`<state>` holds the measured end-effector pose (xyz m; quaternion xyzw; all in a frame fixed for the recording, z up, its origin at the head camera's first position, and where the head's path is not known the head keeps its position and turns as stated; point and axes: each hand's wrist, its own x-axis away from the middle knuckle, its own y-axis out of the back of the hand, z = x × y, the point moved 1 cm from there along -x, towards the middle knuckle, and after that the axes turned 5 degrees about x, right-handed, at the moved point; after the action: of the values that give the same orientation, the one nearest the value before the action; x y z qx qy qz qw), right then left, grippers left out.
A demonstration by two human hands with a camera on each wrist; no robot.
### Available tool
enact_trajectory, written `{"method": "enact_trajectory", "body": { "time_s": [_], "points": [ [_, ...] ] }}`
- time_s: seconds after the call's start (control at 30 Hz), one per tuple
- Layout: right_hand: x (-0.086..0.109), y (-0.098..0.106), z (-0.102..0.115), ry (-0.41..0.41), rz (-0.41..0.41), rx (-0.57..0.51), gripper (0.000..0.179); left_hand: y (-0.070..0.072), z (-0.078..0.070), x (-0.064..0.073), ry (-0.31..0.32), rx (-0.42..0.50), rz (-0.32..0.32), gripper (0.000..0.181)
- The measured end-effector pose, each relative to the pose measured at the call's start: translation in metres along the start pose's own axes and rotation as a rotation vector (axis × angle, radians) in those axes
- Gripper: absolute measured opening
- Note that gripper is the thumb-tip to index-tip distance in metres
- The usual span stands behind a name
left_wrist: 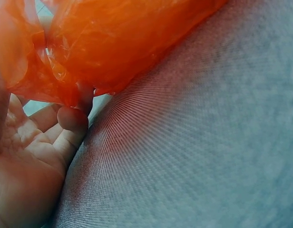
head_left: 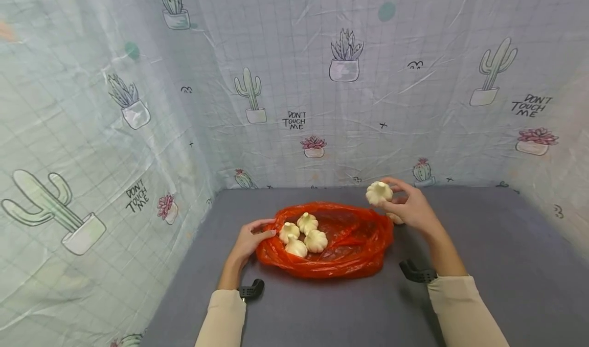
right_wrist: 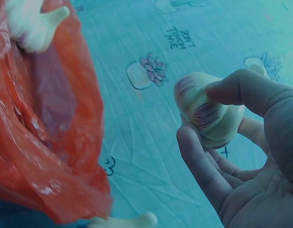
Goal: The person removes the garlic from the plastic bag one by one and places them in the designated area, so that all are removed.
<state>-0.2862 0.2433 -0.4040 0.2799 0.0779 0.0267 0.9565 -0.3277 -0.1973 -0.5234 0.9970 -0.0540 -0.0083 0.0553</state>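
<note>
A red plastic bag (head_left: 322,271) lies on the table with its mouth spread wide. Inside its left part sit several garlic bulbs (head_left: 316,240). At the bag's left edge my left hand (head_left: 247,240) pinches the rim, thumb on the inside; in the left wrist view the red film hangs over the fingers (left_wrist: 73,118). My right hand (head_left: 411,206) holds a garlic bulb (head_left: 379,193) up beyond the bag's right end, between thumb and fingertips. Purple streaks show on this bulb (right_wrist: 203,111) in the right wrist view. Partly hidden behind that hand, another garlic bulb (head_left: 395,218) lies beside the bag.
The grey table (head_left: 322,311) runs back to a hanging curtain (head_left: 285,40) printed with cacti, which also rises along the left side. A black wrist camera (head_left: 251,289) sits on the left wrist and another black camera (head_left: 416,272) on the right.
</note>
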Motion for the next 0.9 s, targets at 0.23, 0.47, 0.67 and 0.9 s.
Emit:
{"method": "enact_trajectory", "body": {
  "time_s": [0.23, 0.47, 0.67, 0.9],
  "points": [
    [0.003, 0.012, -0.010, 0.004, -0.044, -0.003, 0.068, -0.001, 0.001, 0.000, 0.009, 0.003, -0.002, 0.039],
    [0.010, 0.025, -0.017, -0.017, -0.062, -0.025, 0.070, -0.001, 0.000, 0.000, 0.013, -0.005, -0.002, 0.040],
    [0.017, 0.034, -0.023, -0.029, -0.125, -0.069, 0.068, 0.000, 0.001, 0.001, 0.010, 0.009, 0.008, 0.041],
    [0.022, 0.041, -0.031, -0.012, -0.177, -0.028, 0.066, 0.002, 0.001, 0.001, -0.006, 0.009, 0.003, 0.037]
  ]
}}
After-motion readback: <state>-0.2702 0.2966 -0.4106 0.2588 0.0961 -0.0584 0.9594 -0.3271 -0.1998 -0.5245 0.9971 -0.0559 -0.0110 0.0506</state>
